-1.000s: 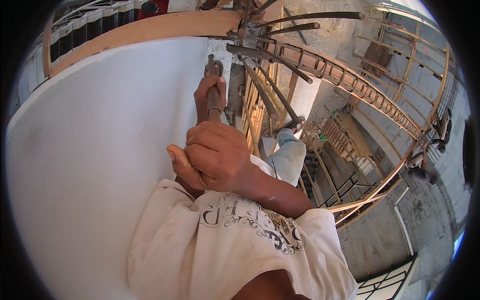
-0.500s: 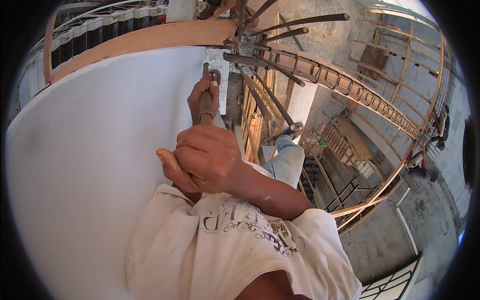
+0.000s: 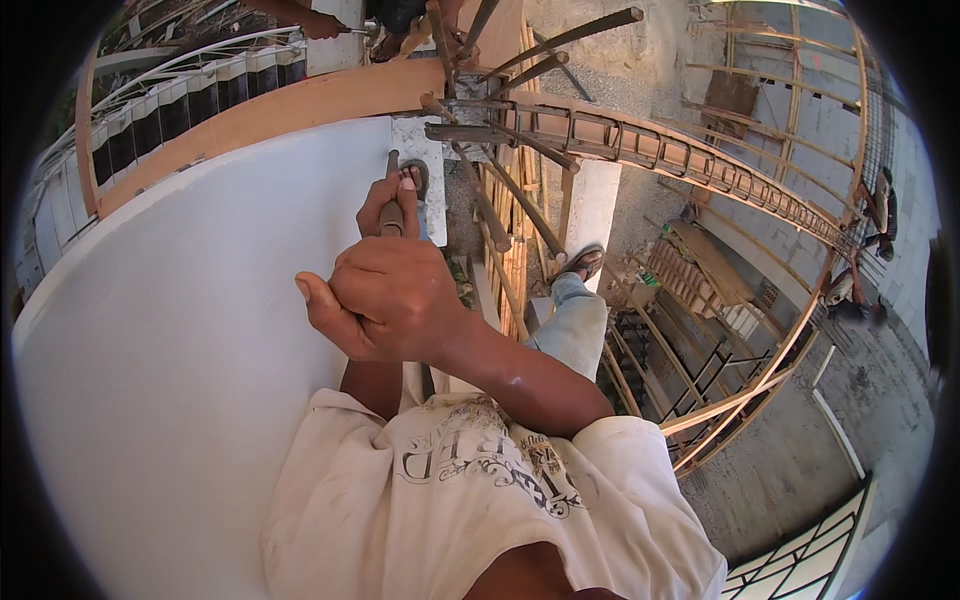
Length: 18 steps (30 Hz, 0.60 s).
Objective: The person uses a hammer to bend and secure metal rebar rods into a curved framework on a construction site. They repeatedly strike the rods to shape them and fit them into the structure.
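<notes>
My right hand (image 3: 385, 300) is closed round the near end of a dark rod-like bar (image 3: 391, 220), its thumb sticking out to the left. Farther along, my left hand (image 3: 380, 203) grips the same bar, whose tip (image 3: 393, 158) pokes out beyond the fingers. What the tip touches, if anything, I cannot tell. The bar runs beside a smooth white wall (image 3: 200, 300) on the left. One sandalled foot (image 3: 415, 180) rests on a pale ledge (image 3: 437, 222); the other foot (image 3: 583, 262) stands on a narrow beam top (image 3: 597, 190).
Several rusty rebar ends (image 3: 560, 70) jut up ahead, joined to a long rebar cage (image 3: 680, 150) inside formwork. Another person's hand (image 3: 322, 25) holds a thin tool at the top. Low down on the right lie stacked timber (image 3: 690, 275) and a floor (image 3: 800, 480). More people (image 3: 882, 215) are at far right.
Both hands and the bar have shifted slightly up and left in view, and the surroundings have shifted too. Another person's hand with a tool has come into view at the top.
</notes>
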### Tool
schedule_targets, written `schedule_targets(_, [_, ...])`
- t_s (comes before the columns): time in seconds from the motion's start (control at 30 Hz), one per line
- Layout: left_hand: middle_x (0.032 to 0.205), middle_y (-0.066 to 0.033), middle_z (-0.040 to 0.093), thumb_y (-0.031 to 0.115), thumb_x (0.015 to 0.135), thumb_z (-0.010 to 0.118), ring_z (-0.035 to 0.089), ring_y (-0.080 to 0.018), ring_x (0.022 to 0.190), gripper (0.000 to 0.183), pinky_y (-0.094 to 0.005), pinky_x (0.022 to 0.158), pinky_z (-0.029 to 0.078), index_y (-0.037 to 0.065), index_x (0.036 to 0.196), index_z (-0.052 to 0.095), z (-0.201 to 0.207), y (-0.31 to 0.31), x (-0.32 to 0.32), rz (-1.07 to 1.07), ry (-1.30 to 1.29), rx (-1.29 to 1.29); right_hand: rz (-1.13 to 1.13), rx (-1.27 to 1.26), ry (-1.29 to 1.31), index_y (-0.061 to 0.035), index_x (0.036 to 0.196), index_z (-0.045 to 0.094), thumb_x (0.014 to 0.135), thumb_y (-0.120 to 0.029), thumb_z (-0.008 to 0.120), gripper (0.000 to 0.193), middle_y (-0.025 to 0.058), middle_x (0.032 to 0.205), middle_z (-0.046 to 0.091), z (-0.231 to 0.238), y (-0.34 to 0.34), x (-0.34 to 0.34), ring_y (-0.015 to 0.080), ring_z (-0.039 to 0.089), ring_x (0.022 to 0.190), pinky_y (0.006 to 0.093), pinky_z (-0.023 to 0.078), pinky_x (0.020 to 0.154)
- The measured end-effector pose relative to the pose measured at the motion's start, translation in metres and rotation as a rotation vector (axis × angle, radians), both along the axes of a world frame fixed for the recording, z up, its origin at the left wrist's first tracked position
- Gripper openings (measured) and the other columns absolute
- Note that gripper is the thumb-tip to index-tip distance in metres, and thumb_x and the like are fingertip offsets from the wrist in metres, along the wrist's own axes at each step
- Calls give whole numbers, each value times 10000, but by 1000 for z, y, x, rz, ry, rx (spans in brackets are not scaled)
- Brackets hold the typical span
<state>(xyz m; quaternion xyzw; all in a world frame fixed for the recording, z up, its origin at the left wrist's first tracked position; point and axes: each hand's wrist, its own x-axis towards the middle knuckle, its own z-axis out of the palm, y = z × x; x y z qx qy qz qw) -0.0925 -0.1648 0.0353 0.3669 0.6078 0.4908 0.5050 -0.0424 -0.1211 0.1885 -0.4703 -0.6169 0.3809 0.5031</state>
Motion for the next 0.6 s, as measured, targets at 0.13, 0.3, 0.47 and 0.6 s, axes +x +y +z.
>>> schedule_targets(0.13, [1149,-177,474,150,972,461,453,-209,1161,301,-352,1069,353,-59,1187,440,-15,5,-6,-8,-26,-11,-18,53,-96,-100,412,429,711,-105,699,403,44,422,448,-14,-2,-1,208,461,374,378,440,627])
schedule_targets(0.3, [1111,-162,500,133,964,477,478,-200,1114,259,-339,1034,370,-55,1141,465,-4,8,-8,37,-189,-19,-3,134,4,-94,407,426,720,-95,689,408,52,414,439,-56,5,-24,215,454,372,341,380,404])
schedule_targets(0.47, [1072,-147,525,116,956,493,502,-191,1068,217,-326,999,386,-51,1094,489,8,1,-9,45,-103,-47,21,27,-62,-90,414,440,722,-91,685,394,51,402,428,-14,-3,-16,214,458,372,332,376,409])
schedule_targets(0.6, [1041,-136,545,103,949,506,522,-184,1030,185,-316,972,399,-48,1057,508,-12,3,-8,26,1,-34,50,139,-44,-84,422,465,723,-94,685,373,54,409,443,-5,-4,-3,216,479,390,336,409,465])
